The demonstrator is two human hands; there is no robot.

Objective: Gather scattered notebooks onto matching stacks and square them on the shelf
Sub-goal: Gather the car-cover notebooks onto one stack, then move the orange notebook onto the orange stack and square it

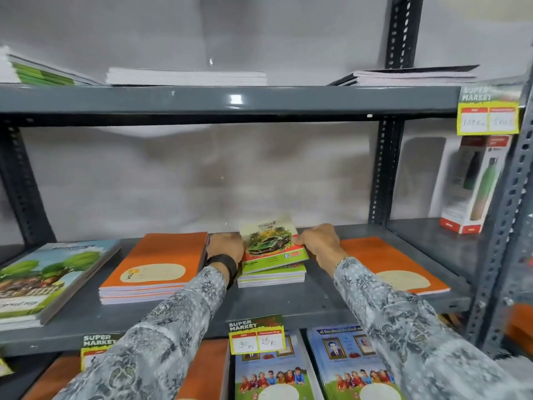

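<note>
At the bottom of the frame, children-cover notebooks (271, 376) lie under the grey shelf (288, 307). Mid-frame, the left hand (226, 246) and right hand (320, 243) grip opposite sides of the tilted car-cover notebook (271, 241), atop its matching stack (271, 277). Orange stacks (153, 267) flank them; bare shelf lies in front.

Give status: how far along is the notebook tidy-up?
Done: the left orange stack looks squared. In hand: both hands, left and right, hold the car-cover notebook, askew atop its matching pile. Left: square that pile; the cartoon-tree stack sits angled.
</note>
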